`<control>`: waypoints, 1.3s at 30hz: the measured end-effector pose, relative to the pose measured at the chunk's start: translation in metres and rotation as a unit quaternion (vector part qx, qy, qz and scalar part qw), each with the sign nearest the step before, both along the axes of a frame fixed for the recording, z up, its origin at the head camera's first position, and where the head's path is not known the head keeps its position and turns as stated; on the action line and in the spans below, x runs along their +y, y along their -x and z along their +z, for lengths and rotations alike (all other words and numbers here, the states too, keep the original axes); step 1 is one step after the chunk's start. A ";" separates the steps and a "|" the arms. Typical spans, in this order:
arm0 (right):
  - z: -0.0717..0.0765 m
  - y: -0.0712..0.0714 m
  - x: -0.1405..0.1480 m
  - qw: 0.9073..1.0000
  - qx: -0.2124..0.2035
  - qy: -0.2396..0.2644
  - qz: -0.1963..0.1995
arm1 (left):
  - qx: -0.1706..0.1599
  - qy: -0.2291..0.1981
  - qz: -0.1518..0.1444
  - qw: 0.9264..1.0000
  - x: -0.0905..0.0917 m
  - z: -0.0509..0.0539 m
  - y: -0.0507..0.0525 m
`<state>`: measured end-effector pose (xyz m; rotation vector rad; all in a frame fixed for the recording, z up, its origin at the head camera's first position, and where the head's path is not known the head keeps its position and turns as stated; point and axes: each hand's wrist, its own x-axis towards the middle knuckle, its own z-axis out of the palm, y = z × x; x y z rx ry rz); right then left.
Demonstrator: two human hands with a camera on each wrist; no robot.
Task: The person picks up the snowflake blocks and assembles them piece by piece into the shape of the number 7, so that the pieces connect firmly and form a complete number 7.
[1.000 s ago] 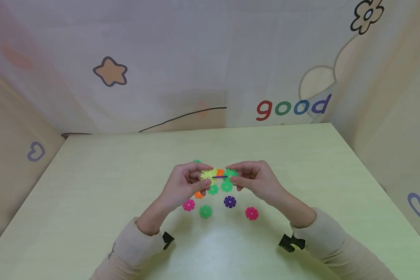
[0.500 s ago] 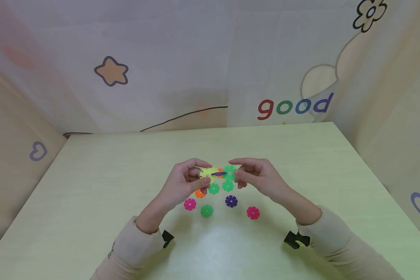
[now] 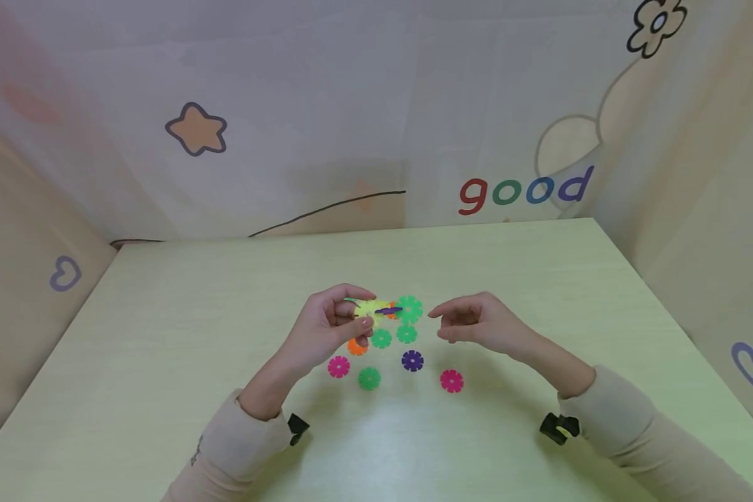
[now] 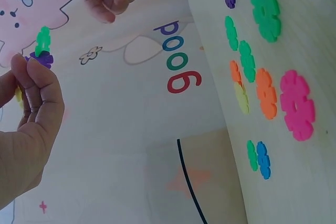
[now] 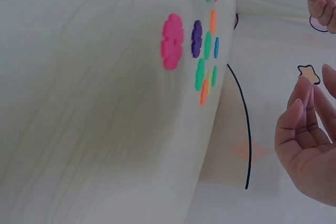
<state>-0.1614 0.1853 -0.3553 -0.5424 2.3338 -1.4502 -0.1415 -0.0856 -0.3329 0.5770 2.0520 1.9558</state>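
Observation:
My left hand (image 3: pixel 326 328) pinches a yellow snowflake disc (image 3: pixel 365 309) between thumb and fingers, above the table. A purple snowflake disc (image 3: pixel 389 311), seen nearly edge-on, joins it to a green snowflake disc (image 3: pixel 411 309) on the right. In the left wrist view, the green disc (image 4: pixel 43 39) and purple disc (image 4: pixel 47 60) stick out past the fingertips, which hide most of the yellow one. To the right, apart from these discs, my right hand (image 3: pixel 486 324) hovers with loosely bent fingers. It holds nothing, as the right wrist view of this hand (image 5: pixel 310 145) also shows.
Several loose snowflake discs lie on the pale table (image 3: pixel 194 348) below the hands, among them a pink one (image 3: pixel 452 381), a purple one (image 3: pixel 413 360) and a green one (image 3: pixel 369 378). A blue disc (image 4: pixel 263 160) shows in the left wrist view. A printed curtain (image 3: pixel 326 104) stands behind.
My right hand has let go of the green disc and drawn away to the right. My left hand still holds the joined discs in nearly the same place.

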 end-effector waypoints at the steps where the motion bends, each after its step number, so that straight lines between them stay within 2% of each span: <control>1: -0.002 0.001 0.002 1.000 -0.001 -0.011 0.007 | 0.001 -0.001 0.000 1.000 0.000 0.000 0.000; 8: -0.018 0.005 0.015 0.997 0.006 -0.070 0.042 | 0.003 -0.006 -0.001 1.000 -0.001 0.001 0.000; 21: -0.046 0.001 0.025 0.992 -0.008 -0.098 0.083 | -0.001 -0.001 0.002 1.000 -0.001 0.001 -0.001; 27: -0.051 -0.002 0.025 0.989 0.019 -0.103 0.108 | -0.005 -0.005 0.000 1.000 -0.001 0.001 -0.001; 35: -0.055 -0.004 0.020 0.984 0.040 -0.137 0.107 | -0.008 -0.020 -0.009 1.000 -0.002 -0.001 -0.002; 39: -0.053 -0.006 0.017 0.983 0.036 -0.151 0.103 | -0.010 -0.023 -0.009 1.000 -0.002 -0.002 -0.002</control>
